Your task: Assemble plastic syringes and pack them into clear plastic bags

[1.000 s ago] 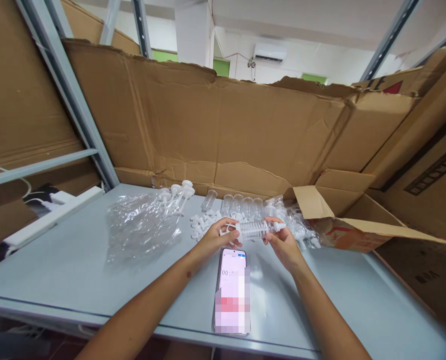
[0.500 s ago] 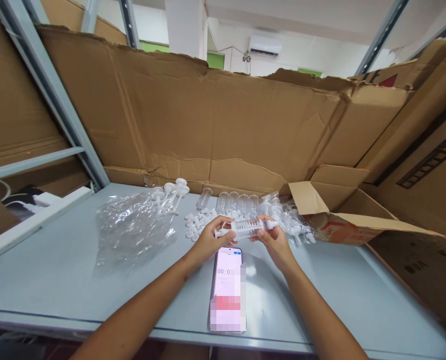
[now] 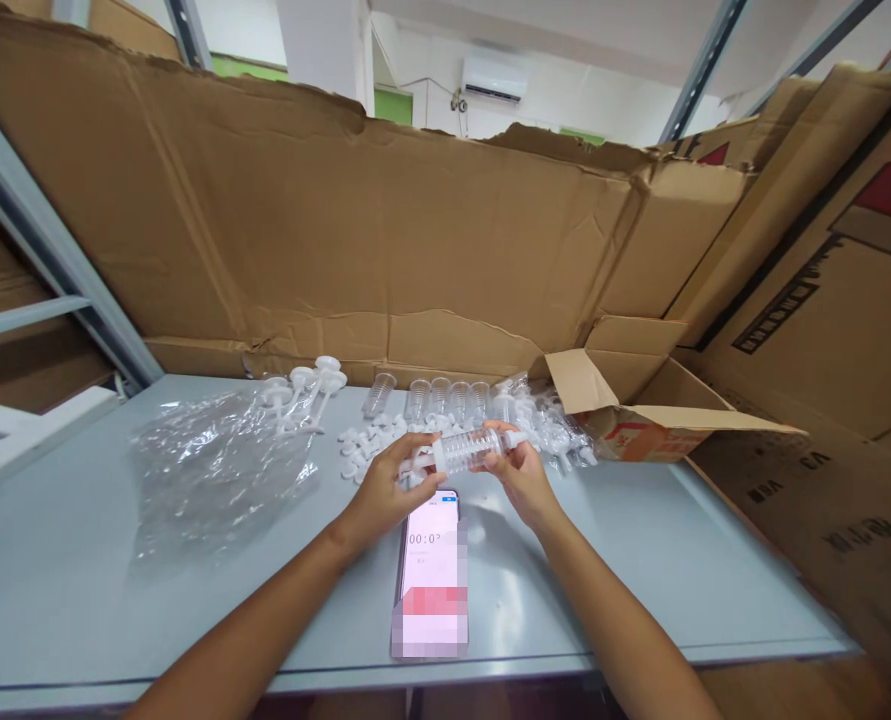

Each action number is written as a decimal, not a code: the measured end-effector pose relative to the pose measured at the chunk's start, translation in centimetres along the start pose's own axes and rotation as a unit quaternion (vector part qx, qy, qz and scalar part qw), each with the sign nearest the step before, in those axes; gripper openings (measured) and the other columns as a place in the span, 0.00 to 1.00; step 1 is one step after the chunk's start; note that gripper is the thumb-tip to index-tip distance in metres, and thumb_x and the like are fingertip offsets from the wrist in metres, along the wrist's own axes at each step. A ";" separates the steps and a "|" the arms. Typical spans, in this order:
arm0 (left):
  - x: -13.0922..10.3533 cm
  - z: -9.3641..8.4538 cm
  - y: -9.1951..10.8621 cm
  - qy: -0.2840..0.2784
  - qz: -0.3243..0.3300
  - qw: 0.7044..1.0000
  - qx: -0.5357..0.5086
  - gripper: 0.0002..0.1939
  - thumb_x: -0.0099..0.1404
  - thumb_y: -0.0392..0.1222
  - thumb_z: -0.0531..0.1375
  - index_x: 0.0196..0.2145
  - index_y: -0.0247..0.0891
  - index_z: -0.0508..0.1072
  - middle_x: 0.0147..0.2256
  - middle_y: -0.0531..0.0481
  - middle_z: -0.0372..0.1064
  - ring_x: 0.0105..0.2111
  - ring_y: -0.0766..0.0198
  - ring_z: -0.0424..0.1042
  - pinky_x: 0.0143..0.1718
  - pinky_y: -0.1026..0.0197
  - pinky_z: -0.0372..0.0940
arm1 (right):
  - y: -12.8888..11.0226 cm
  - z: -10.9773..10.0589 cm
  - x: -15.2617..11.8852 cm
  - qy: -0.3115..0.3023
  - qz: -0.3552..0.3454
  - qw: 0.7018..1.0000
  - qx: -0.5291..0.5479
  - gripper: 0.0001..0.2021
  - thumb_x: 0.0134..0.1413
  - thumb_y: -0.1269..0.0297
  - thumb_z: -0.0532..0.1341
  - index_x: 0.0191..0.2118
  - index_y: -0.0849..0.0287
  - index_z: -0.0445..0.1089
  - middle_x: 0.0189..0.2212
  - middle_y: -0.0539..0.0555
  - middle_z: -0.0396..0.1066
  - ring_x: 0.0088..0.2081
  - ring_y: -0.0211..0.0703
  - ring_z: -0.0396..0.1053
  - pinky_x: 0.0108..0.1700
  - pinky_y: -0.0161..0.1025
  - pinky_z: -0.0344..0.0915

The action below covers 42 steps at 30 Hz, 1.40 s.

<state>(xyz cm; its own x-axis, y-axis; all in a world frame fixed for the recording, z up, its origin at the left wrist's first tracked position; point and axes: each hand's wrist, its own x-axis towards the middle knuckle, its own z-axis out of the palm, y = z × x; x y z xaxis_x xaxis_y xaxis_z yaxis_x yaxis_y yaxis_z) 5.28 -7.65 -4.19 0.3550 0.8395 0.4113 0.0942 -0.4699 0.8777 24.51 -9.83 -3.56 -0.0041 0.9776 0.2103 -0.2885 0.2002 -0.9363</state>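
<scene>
Both hands hold a clear ribbed plastic syringe (image 3: 469,451) nearly level above the table, its right end tilted slightly up. My left hand (image 3: 394,478) is closed around its white collar and plunger end; the plunger is partly hidden by the fingers. My right hand (image 3: 520,475) grips the other end by the white tip. Just behind the hands lies a scatter of small white caps (image 3: 362,442). Farther back, several clear ribbed barrels (image 3: 440,399) stand in a row, and another barrel (image 3: 379,396) leans at their left. Below the hands lies a phone (image 3: 431,560) showing a timer.
White plungers (image 3: 326,378) lie at the back left by a crumpled clear plastic bag (image 3: 212,470). More bagged white parts (image 3: 542,415) sit at the back right, beside an open cardboard box (image 3: 640,430). A cardboard wall (image 3: 385,230) closes the table's back edge.
The whole view has shifted, so things appear farther left. Both hands still hold the syringe. My left hand's fingers have shifted on its collar end, which shows more openly now.
</scene>
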 end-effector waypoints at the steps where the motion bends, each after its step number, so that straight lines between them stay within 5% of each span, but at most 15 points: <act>1: 0.0 0.0 0.0 0.004 0.014 1.000 0.026 0.18 0.55 0.41 0.59 0.44 0.40 0.64 0.46 0.45 0.64 0.41 0.60 0.69 0.41 0.59 0.65 | 0.0 0.0 0.0 0.006 0.004 1.000 0.005 0.22 0.40 0.62 0.66 0.44 0.56 0.63 0.36 0.52 0.69 0.35 0.43 0.68 0.37 0.43 0.68; 8: -0.2 -0.1 0.3 0.025 0.083 0.991 0.105 0.19 0.52 0.41 0.61 0.43 0.43 0.68 0.42 0.47 0.68 0.43 0.58 0.67 0.47 0.56 0.60 | 0.2 0.5 0.1 0.042 0.018 0.998 0.039 0.19 0.42 0.61 0.65 0.42 0.58 0.64 0.33 0.51 0.69 0.31 0.38 0.68 0.33 0.38 0.67; 14: 0.0 0.7 0.5 0.017 -0.043 0.996 -0.081 0.21 0.52 0.43 0.62 0.44 0.43 0.64 0.41 0.48 0.65 0.37 0.61 0.69 0.41 0.57 0.64 | 0.5 0.7 0.0 0.079 0.018 0.996 0.034 0.16 0.43 0.59 0.64 0.39 0.59 0.65 0.28 0.50 0.67 0.26 0.36 0.65 0.27 0.35 0.64; 17: 0.3 0.7 0.7 -0.013 -0.138 0.962 -0.235 0.28 0.53 0.45 0.61 0.50 0.45 0.55 0.41 0.48 0.62 0.33 0.63 0.70 0.39 0.55 0.66 | 0.3 0.8 -0.1 0.049 0.000 0.999 0.018 0.19 0.44 0.60 0.64 0.44 0.57 0.64 0.31 0.51 0.67 0.28 0.37 0.65 0.29 0.36 0.64; 20: 0.5 0.3 0.9 -0.051 -0.184 0.939 -0.288 0.27 0.52 0.46 0.62 0.48 0.42 0.59 0.38 0.49 0.63 0.32 0.64 0.70 0.40 0.53 0.65 | -0.1 0.9 -0.4 -0.005 -0.004 1.000 -0.002 0.20 0.44 0.61 0.64 0.46 0.54 0.63 0.35 0.52 0.68 0.31 0.38 0.66 0.34 0.38 0.64; 27: 0.4 0.6 0.4 0.008 -0.085 0.985 -0.151 0.14 0.50 0.42 0.63 0.35 0.39 0.67 0.33 0.53 0.63 0.34 0.67 0.65 0.34 0.66 0.62 | -0.5 1.4 -0.9 -0.027 0.021 0.999 0.014 0.18 0.43 0.60 0.64 0.42 0.54 0.64 0.42 0.54 0.69 0.42 0.47 0.68 0.46 0.46 0.63; 35: -0.1 1.1 1.2 0.048 -0.047 0.996 -0.066 0.13 0.52 0.43 0.61 0.37 0.40 0.68 0.36 0.51 0.65 0.36 0.64 0.65 0.40 0.62 0.60 | -0.1 1.8 -0.9 0.005 0.030 0.999 0.031 0.15 0.47 0.56 0.61 0.41 0.56 0.65 0.35 0.55 0.72 0.37 0.46 0.70 0.41 0.45 0.66; 38: 0.1 1.3 1.3 0.061 -0.079 0.984 -0.147 0.15 0.51 0.46 0.62 0.36 0.40 0.67 0.35 0.51 0.65 0.34 0.64 0.66 0.37 0.62 0.62 | 0.2 2.0 -0.9 0.026 0.016 0.999 0.041 0.17 0.44 0.53 0.62 0.39 0.57 0.67 0.35 0.55 0.71 0.35 0.45 0.69 0.38 0.43 0.66; 42: 0.3 1.7 1.5 0.033 -0.148 0.923 -0.355 0.18 0.56 0.50 0.58 0.42 0.42 0.61 0.33 0.52 0.65 0.32 0.66 0.67 0.40 0.59 0.61 | 0.4 2.7 -1.2 -0.009 -0.004 1.000 0.012 0.18 0.42 0.57 0.65 0.41 0.54 0.66 0.36 0.53 0.69 0.39 0.44 0.67 0.44 0.42 0.63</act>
<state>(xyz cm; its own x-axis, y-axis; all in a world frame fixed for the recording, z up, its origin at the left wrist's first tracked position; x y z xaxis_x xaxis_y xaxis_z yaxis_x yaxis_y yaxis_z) 7.06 -8.59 -3.18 0.3523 0.9279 0.1220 -0.4629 0.0594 0.8844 21.80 -11.09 -3.38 -0.0197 0.9746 0.2231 -0.3110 0.2061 -0.9278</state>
